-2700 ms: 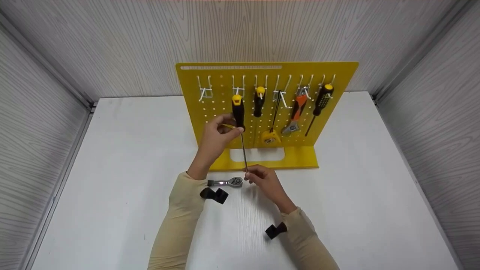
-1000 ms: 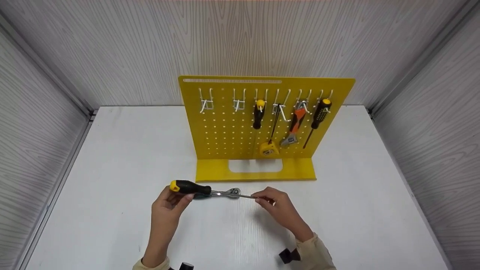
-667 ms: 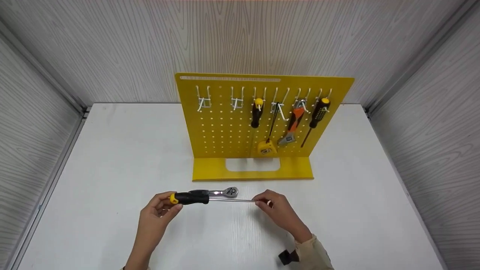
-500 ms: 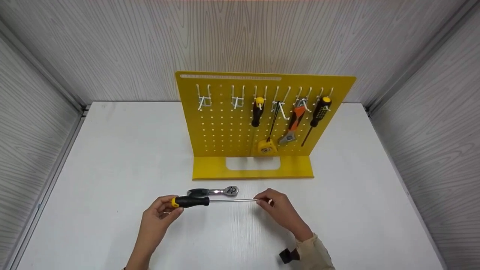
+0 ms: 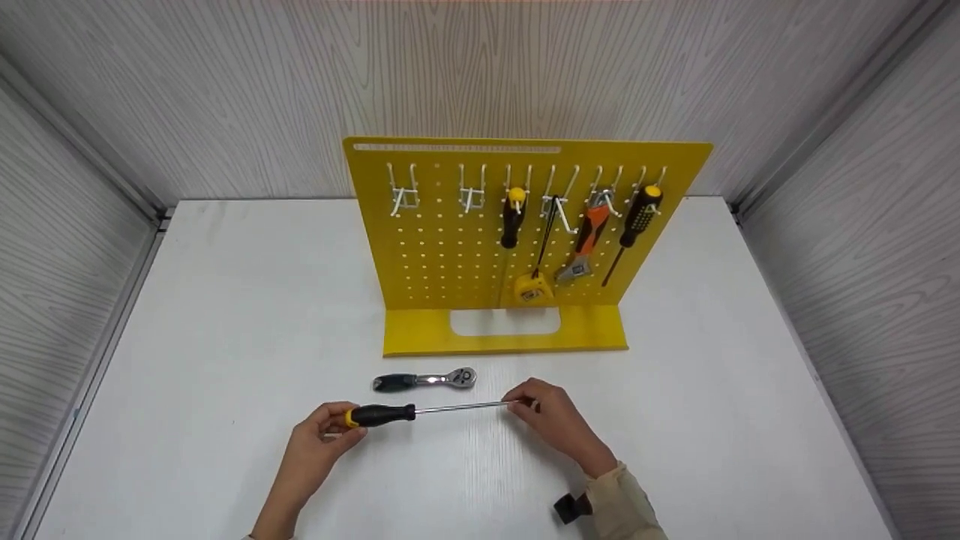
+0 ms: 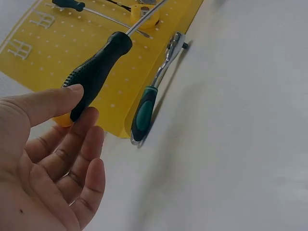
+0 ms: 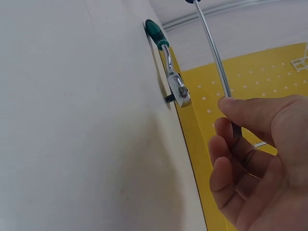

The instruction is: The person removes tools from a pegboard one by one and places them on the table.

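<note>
A screwdriver with a black, yellow-ended handle lies nearly level between both hands, above the white table. At its handle end, my left hand pinches it between thumb and fingers; the left wrist view shows the thumb on the dark handle. My right hand pinches the steel shaft near its tip, and the right wrist view shows the shaft between thumb and forefinger. Just beyond the screwdriver, a ratchet wrench with a dark green and black grip rests on the table, untouched.
A yellow pegboard stands behind. On its hooks hang another screwdriver, a tape measure, an adjustable wrench and a screwdriver with a dotted handle. Two hooks at the left, including the leftmost hook, bear nothing.
The screwdriver has come from upright before the pegboard down to nearly level over the table, both hands still holding it. Lately it has shifted slightly toward the body, leaving the ratchet wrench uncovered.
</note>
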Tool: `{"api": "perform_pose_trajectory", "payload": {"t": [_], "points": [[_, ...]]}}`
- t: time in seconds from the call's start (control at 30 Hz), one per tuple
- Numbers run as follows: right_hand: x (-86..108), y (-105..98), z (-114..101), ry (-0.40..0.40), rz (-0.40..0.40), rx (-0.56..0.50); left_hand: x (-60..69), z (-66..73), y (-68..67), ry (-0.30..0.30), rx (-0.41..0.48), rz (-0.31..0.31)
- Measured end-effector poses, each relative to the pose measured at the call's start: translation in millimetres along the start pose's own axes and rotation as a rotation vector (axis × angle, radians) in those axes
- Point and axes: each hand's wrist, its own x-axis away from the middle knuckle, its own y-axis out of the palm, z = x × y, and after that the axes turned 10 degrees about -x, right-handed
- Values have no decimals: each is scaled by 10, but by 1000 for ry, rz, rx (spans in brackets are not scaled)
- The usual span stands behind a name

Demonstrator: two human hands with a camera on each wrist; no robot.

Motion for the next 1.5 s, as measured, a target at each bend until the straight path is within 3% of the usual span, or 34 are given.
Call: {"api": "perform_pose_trajectory", "payload": {"t": [0.47, 1.03, 1.5], "points": [[-29, 26, 128, 35, -24, 84, -117, -144, 47, 15, -104, -30], [-39, 42, 175, 87, -55, 121, -165, -229, 139, 30, -129, -15], [-45, 73, 187, 94, -30, 155, -192, -257, 173, 40, -142, 7]]}}
